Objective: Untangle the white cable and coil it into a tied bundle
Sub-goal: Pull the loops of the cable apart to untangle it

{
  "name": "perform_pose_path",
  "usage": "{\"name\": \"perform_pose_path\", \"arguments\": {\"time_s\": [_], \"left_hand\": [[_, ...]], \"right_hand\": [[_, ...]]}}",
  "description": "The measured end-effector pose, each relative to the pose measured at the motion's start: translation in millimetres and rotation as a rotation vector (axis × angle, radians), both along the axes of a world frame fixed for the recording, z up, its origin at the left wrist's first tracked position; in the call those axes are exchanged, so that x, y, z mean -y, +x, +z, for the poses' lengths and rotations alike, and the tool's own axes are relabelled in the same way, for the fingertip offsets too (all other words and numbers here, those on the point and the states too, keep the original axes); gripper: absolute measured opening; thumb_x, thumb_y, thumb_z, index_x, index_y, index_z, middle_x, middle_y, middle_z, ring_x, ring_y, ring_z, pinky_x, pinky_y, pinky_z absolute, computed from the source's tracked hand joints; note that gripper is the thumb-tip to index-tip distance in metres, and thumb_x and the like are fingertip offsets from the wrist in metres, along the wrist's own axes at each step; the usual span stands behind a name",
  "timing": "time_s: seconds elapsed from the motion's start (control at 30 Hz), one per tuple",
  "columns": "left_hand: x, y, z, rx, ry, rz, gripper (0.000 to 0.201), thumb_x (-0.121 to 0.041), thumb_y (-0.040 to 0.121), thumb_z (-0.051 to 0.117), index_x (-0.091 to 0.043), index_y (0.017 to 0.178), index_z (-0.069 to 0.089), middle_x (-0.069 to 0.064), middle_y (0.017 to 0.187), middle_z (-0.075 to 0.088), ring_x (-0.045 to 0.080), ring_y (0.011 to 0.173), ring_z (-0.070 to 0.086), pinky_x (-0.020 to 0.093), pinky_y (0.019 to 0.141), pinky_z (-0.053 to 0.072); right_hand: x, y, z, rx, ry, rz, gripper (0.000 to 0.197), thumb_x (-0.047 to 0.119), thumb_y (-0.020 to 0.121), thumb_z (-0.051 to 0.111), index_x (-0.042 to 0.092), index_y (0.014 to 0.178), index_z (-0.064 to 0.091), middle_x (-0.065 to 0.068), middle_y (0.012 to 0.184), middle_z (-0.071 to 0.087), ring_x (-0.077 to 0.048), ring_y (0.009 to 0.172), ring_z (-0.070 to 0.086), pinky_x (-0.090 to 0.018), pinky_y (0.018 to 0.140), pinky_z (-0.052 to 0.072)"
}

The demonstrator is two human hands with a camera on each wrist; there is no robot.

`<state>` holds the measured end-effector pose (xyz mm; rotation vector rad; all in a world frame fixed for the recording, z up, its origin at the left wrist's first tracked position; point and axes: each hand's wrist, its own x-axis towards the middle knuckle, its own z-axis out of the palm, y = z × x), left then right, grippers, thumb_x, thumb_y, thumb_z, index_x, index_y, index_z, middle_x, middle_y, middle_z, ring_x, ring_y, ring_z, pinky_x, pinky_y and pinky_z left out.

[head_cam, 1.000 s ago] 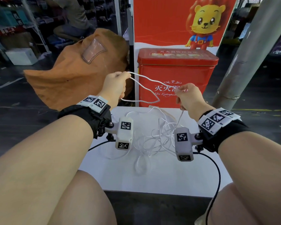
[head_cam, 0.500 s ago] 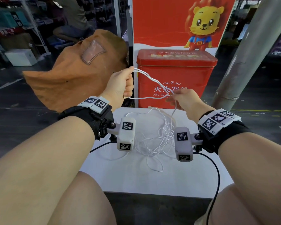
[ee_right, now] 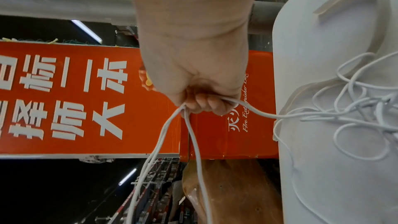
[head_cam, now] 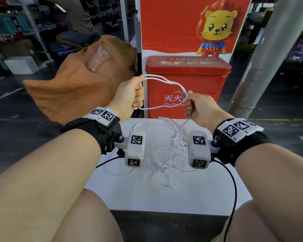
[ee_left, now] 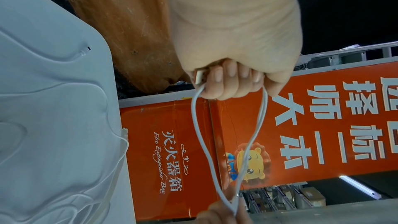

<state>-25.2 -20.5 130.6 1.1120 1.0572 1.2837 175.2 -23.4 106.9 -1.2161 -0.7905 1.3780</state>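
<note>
A thin white cable (head_cam: 164, 81) runs in loops between my two raised hands above a small white table (head_cam: 191, 194). My left hand (head_cam: 136, 92) grips one end of the loops, fingers curled round the strands (ee_left: 198, 125) and round the cable's plug (ee_left: 199, 77). My right hand (head_cam: 190, 102) pinches the other end of the loops (ee_right: 189, 125). From the right hand the cable (ee_right: 264, 114) drops to a loose tangle (head_cam: 171, 154) lying on the table between my wrists.
A red metal box (head_cam: 187, 84) stands just behind the table, with a red poster (head_cam: 191, 23) above it. A brown fabric bag (head_cam: 73, 84) sits at the left. A grey pillar (head_cam: 269, 49) rises at the right. My knees are under the table's near edge.
My left hand has risen a little with another loop of cable added in it. My right hand moved left and up toward the loops, pulling more cable out of the tangle.
</note>
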Motion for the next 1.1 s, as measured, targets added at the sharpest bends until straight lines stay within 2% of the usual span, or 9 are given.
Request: {"name": "perform_pose_path", "arguments": {"time_s": [0.3, 0.47, 0.57, 0.63, 0.7, 0.77, 0.9, 1.0, 1.1], "left_hand": [[4, 24, -17, -0.425, -0.022, -0.210, 0.035, -0.030, 0.089, 0.067, -0.021, 0.071, 0.038, -0.003, 0.057, 0.030, 0.009, 0.043, 0.024, 0.020, 0.041, 0.023], [10, 32, -15, -0.369, -0.022, -0.402, 0.016, -0.019, 0.088, 0.068, -0.008, 0.095, 0.059, 0.001, 0.069, 0.069, 0.007, 0.040, 0.025, 0.018, 0.038, 0.023], [11, 31, -14, -0.451, 0.020, -0.450, 0.013, -0.017, 0.089, 0.067, -0.003, 0.089, 0.065, 0.001, 0.078, 0.073, 0.012, 0.047, 0.028, 0.021, 0.044, 0.023], [9, 32, -13, -0.485, 0.078, -0.391, 0.014, -0.016, 0.090, 0.066, -0.004, 0.082, 0.068, -0.004, 0.062, 0.067, 0.014, 0.049, 0.027, 0.026, 0.048, 0.021], [7, 32, -11, -0.403, 0.102, -0.287, 0.016, -0.015, 0.091, 0.064, -0.009, 0.077, 0.068, -0.001, 0.057, 0.061, 0.012, 0.045, 0.024, 0.025, 0.045, 0.020], [2, 31, -7, -0.238, 0.086, -0.175, 0.013, -0.014, 0.092, 0.063, -0.009, 0.081, 0.068, 0.005, 0.068, 0.067, 0.007, 0.040, 0.024, 0.018, 0.040, 0.022], [-6, 30, 4, 0.010, 0.059, -0.019, 0.008, -0.013, 0.094, 0.060, -0.007, 0.089, 0.064, 0.003, 0.078, 0.072, 0.004, 0.035, 0.024, 0.015, 0.036, 0.024], [-10, 25, 1, -0.008, 0.050, 0.051, 0.008, -0.013, 0.094, 0.059, -0.007, 0.090, 0.064, 0.006, 0.081, 0.071, 0.004, 0.034, 0.025, 0.015, 0.035, 0.024], [-10, 17, -7, -0.166, 0.035, 0.034, 0.009, -0.010, 0.095, 0.058, -0.005, 0.088, 0.062, 0.007, 0.073, 0.066, 0.003, 0.032, 0.027, 0.015, 0.034, 0.023]], "right_hand": [[-4, -12, 22, -0.596, 0.095, -0.112, 0.041, 0.033, 0.103, 0.031, 0.012, 0.070, 0.043, 0.001, 0.047, 0.033, -0.010, 0.038, 0.026, -0.020, 0.041, 0.030], [1, -16, 29, -0.646, 0.162, -0.107, 0.042, 0.031, 0.104, 0.029, 0.011, 0.071, 0.043, 0.001, 0.048, 0.033, -0.010, 0.041, 0.027, -0.020, 0.043, 0.031], [0, -12, 28, -0.611, 0.171, -0.131, 0.040, 0.031, 0.104, 0.030, 0.010, 0.073, 0.044, 0.001, 0.051, 0.035, -0.010, 0.045, 0.029, -0.021, 0.045, 0.033], [0, -7, 25, -0.472, 0.185, -0.117, 0.039, 0.037, 0.102, 0.034, 0.009, 0.079, 0.050, -0.001, 0.058, 0.047, -0.012, 0.052, 0.043, -0.022, 0.053, 0.044], [4, -4, 17, -0.064, 0.162, 0.036, 0.050, 0.051, 0.098, 0.033, 0.010, 0.108, 0.059, -0.004, 0.093, 0.068, -0.015, 0.087, 0.064, -0.035, 0.083, 0.053], [16, -5, 8, 0.364, 0.096, 0.346, 0.066, 0.065, 0.093, 0.028, 0.019, 0.136, 0.046, 0.000, 0.134, 0.056, -0.016, 0.124, 0.050, -0.045, 0.107, 0.035], [31, -11, -10, 1.061, 0.032, 0.912, 0.044, 0.038, 0.094, 0.053, 0.009, 0.127, 0.053, -0.006, 0.134, 0.054, -0.022, 0.126, 0.048, -0.031, 0.101, 0.037], [27, -10, -15, 0.997, 0.045, 0.738, 0.010, 0.018, 0.095, 0.055, 0.011, 0.097, 0.062, -0.008, 0.111, 0.065, -0.023, 0.101, 0.063, -0.030, 0.083, 0.055], [20, -5, -14, 0.742, 0.099, 0.472, 0.007, 0.009, 0.093, 0.057, 0.008, 0.088, 0.062, -0.010, 0.086, 0.070, -0.019, 0.073, 0.065, -0.028, 0.069, 0.059]]}}
